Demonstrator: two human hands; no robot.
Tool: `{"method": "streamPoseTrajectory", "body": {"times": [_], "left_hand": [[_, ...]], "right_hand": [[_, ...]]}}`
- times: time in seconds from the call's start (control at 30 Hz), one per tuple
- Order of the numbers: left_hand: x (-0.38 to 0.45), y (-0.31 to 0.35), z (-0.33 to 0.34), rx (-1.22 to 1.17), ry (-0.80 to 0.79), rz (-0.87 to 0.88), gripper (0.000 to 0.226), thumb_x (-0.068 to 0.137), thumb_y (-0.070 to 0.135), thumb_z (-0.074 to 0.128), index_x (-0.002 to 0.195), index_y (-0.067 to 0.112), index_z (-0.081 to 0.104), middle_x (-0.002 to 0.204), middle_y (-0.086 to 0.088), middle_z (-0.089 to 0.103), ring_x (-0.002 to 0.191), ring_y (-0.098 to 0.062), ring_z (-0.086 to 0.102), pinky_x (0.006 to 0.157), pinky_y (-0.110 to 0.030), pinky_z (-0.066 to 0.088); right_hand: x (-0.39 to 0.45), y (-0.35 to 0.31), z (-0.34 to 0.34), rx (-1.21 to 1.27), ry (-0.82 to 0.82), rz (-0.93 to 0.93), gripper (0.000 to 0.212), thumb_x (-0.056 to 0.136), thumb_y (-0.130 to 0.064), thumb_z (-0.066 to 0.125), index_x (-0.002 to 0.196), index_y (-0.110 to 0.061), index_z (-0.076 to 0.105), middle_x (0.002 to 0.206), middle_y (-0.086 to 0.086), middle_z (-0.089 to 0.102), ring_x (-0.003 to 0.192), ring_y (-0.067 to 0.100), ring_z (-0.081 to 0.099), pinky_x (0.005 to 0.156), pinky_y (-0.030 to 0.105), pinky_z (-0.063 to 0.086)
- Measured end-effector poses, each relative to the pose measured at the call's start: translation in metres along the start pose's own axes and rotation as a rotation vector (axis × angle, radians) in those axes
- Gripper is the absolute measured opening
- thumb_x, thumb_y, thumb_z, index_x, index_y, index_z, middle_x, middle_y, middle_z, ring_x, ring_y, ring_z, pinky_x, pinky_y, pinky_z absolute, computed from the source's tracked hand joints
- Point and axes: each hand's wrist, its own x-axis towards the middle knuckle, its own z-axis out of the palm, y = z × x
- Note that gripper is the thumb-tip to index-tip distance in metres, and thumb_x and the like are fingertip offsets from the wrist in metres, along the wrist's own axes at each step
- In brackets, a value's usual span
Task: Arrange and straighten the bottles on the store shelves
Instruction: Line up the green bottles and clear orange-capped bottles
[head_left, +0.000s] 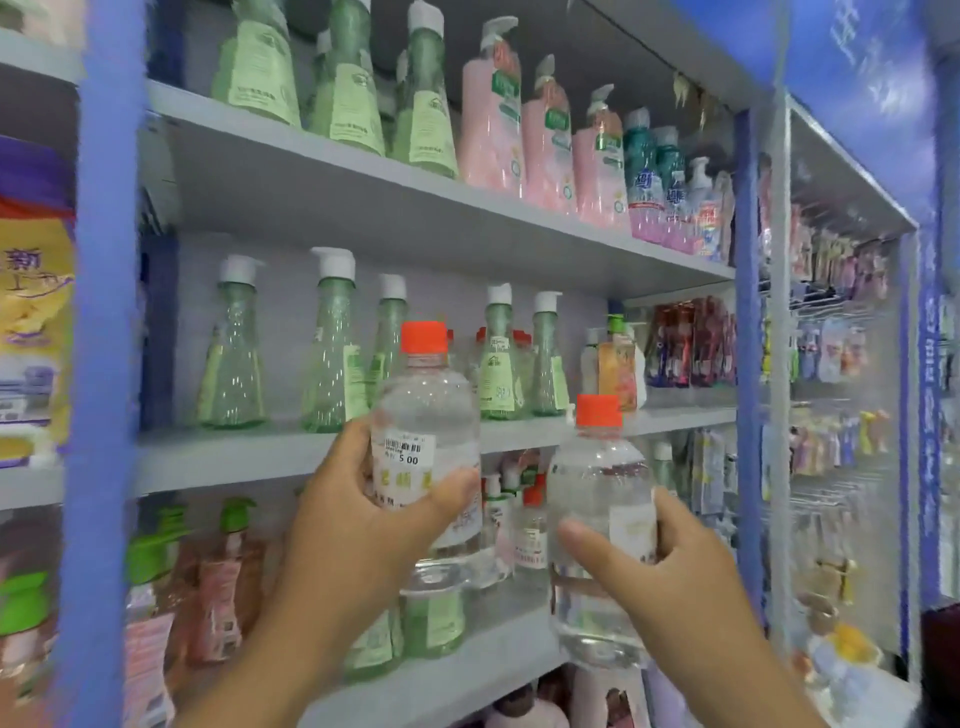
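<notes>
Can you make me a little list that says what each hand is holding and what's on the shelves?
left hand: grips a clear plastic bottle with an orange cap and a price sticker, upright
right hand: grips a second clear orange-capped bottle, held lower
top shelf: green cone-shaped pump bottles, pink pump bottles, teal bottles
middle shelf: more green cone-shaped bottles with white pumps
shelf posts: blue
</notes>
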Motion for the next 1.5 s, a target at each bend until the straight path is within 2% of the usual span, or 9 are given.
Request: {"method": "streamPoseTrajectory", "body": {"times": [0.2,0.33,0.57,0.7,0.83,1.13,1.3,1.37,1.5], "left_hand": [[0.108,-0.024,0.054,0.255,0.074,0.024,0.063,0.049,0.093,0.062,0.102,0.060,0.054,0.089,0.036,0.070,0.071,0.008,0.068,0.061,-0.031,0.052],[0.174,-0.034,0.086,0.456,0.053,-0.072,0.064,0.046,0.092,0.065,0.091,0.047,0.060,0.076,0.030,0.069,0.062,0.001,0.065,0.057,-0.029,0.045],[0.241,-0.069,0.111,0.670,-0.035,-0.215,0.039,0.067,0.063,0.086,0.091,0.033,0.074,0.077,0.015,0.077,0.072,-0.004,0.071,0.070,-0.026,0.055],[0.258,-0.089,0.117,0.721,0.049,-0.352,0.056,0.061,0.069,0.086,0.095,0.028,0.072,0.087,0.006,0.078,0.077,-0.014,0.072,0.065,-0.028,0.056],[0.278,-0.097,0.134,0.999,0.065,-0.474,0.061,0.066,0.076,0.080,0.096,0.025,0.062,0.080,0.000,0.075,0.069,-0.014,0.071,0.055,-0.025,0.047],[0.278,-0.112,0.146,1.137,0.214,-0.418,0.047,0.092,0.052,0.070,0.123,0.018,0.065,0.117,-0.001,0.069,0.089,-0.014,0.059,0.066,-0.020,0.043],[0.235,-0.050,0.089,1.163,0.549,0.046,0.011,0.097,0.025,0.065,0.102,0.024,0.075,0.086,0.018,0.070,0.075,-0.001,0.063,0.066,-0.021,0.048],[0.219,-0.028,0.062,1.199,0.633,0.061,0.006,0.096,0.027,0.066,0.094,0.024,0.071,0.080,0.016,0.068,0.073,-0.002,0.063,0.059,-0.019,0.044],[0.200,-0.005,0.005,1.204,0.649,-0.175,0.015,0.097,0.033,0.066,0.097,0.018,0.071,0.087,0.002,0.073,0.081,-0.016,0.069,0.074,-0.034,0.058]], "right_hand": [[0.146,0.020,-0.030,-0.183,0.150,-0.282,0.089,0.049,-0.092,0.066,0.127,-0.052,0.050,0.084,-0.064,0.047,0.079,-0.036,0.050,0.055,0.002,0.044],[0.239,0.043,-0.063,-0.324,0.154,-0.347,0.042,0.070,-0.079,0.071,0.094,-0.047,0.058,0.080,-0.044,0.063,0.075,-0.024,0.058,0.056,0.002,0.042],[0.379,0.130,-0.089,-0.252,0.005,-0.067,0.085,0.073,-0.066,0.078,0.141,-0.022,0.053,0.135,0.005,0.063,0.120,0.030,0.060,0.100,0.047,0.051],[0.424,0.166,-0.087,-0.198,-0.055,-0.054,0.090,0.066,-0.077,0.073,0.140,-0.030,0.052,0.137,-0.005,0.059,0.112,0.021,0.061,0.075,0.033,0.052],[0.463,0.188,-0.074,-0.429,-0.165,-0.029,0.111,0.078,-0.081,0.056,0.152,-0.004,0.029,0.117,0.011,0.064,0.098,0.028,0.064,0.067,0.031,0.042],[0.503,0.221,-0.064,-0.796,-0.412,-0.079,0.081,0.101,-0.066,0.033,0.136,0.005,0.050,0.093,0.007,0.059,0.080,0.020,0.059,0.069,0.035,0.043],[0.489,0.217,-0.067,-0.807,0.017,-0.466,0.069,0.087,-0.059,0.062,0.127,-0.005,0.047,0.115,0.027,0.052,0.093,0.045,0.062,0.073,0.049,0.056],[0.468,0.189,-0.059,-0.644,0.132,-0.681,0.053,0.083,-0.052,0.065,0.116,-0.012,0.051,0.100,0.015,0.056,0.081,0.038,0.060,0.065,0.045,0.052],[0.411,0.102,-0.030,-0.241,-0.243,-0.680,0.022,0.082,-0.057,0.054,0.088,-0.037,0.063,0.078,-0.021,0.062,0.072,0.000,0.058,0.063,0.028,0.043]]}}
